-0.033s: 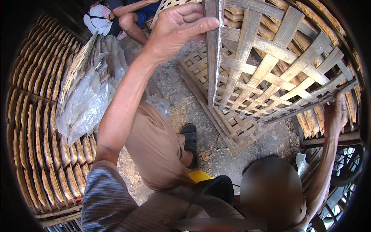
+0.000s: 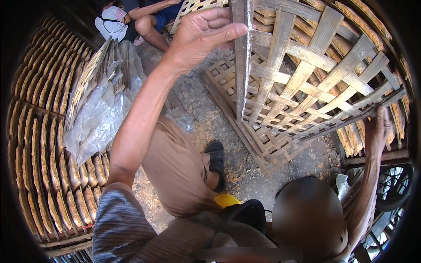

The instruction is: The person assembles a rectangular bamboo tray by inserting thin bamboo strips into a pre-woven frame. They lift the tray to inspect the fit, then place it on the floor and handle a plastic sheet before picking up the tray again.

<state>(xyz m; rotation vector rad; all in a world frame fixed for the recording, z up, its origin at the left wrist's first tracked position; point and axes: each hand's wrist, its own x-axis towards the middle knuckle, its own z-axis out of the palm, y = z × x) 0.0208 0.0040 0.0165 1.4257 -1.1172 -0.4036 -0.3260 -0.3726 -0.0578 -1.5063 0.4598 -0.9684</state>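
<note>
My left hand (image 2: 206, 39) grips the dark wooden edge strip of a large woven bamboo tray (image 2: 302, 83), thumb in front and fingers passing behind it. The tray stands tilted, its open lattice facing me. At its lower right edge another person's hand (image 2: 380, 125) touches the rim; that arm runs up beside the person's head (image 2: 307, 219) close on my right. Below and behind the raised tray, a second woven tray (image 2: 258, 144) rests on the floor. My right hand is out of view.
Racks of browned slabs (image 2: 57, 144) curve along the left, with more slabs (image 2: 351, 136) on the right. Crumpled clear plastic sheets (image 2: 96, 122) lean on the left rack. Crumbs litter the floor (image 2: 197, 109). A seated person (image 2: 147, 22) is at the back. A wheel (image 2: 394, 186) shows at far right.
The other person's hand has shifted very slightly at the tray's lower right rim. My left hand and the tray hold almost the same position.
</note>
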